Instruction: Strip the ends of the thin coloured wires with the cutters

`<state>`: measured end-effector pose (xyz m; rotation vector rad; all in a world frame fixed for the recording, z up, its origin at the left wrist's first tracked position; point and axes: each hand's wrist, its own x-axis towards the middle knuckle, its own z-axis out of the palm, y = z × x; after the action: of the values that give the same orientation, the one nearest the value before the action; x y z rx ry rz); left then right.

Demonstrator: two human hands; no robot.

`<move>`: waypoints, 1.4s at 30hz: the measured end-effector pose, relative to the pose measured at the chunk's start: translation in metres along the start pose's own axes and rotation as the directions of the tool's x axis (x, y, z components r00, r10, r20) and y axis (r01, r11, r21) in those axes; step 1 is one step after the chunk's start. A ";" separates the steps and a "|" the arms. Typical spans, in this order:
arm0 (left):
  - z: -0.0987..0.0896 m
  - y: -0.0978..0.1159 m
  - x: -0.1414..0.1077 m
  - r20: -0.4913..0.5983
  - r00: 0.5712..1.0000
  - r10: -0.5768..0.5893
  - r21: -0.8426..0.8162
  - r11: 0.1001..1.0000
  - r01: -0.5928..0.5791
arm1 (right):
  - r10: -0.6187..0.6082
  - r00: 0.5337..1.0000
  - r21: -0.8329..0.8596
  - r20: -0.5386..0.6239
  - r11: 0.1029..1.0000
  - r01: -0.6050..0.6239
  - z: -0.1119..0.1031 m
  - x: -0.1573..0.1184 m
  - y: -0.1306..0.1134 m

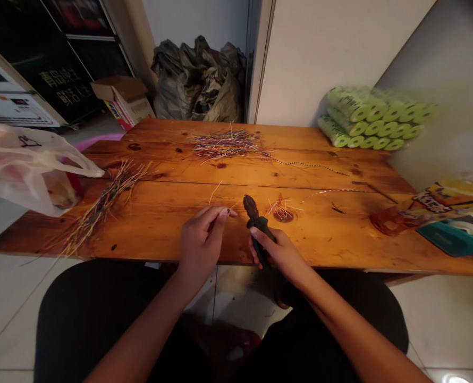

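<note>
Here we are over the wooden table [168, 207], 2 bare hands at work near its front edge; the left hand [202, 236] has thumb and forefinger pinched together, with a thin strand [236, 204] showing right by the tips, too fine to tell whether they grip it; just beside it, the right hand [276, 247] is wrapped around the handles of the dark pliers [255, 215], fingers curled and thumb along the top, the tool's head pointing up and away beyond the thumb; the pliers' head sits near the left fingertips, apart from them; 1 loose pale wire [215, 192] lies just past the left hand; right of the pliers, a small heap of wire pieces [282, 206]; farther back, a large wire bundle [226, 143]; off to the left, another bundle of wires [104, 205], its near ends overhanging the edge!
</note>
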<state>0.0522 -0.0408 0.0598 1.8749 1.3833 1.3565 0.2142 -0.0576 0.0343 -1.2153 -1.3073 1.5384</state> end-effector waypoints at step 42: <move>0.001 -0.018 0.004 -0.006 0.993 -0.115 -0.180 0.977 0.112 | 0.178 0.972 0.309 0.150 0.926 -0.218 -0.016 0.001 0.000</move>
<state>0.0444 -0.0301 0.0467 1.6464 1.3084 1.3929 0.2293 -0.0527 0.0334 -1.0815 -0.9740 1.9116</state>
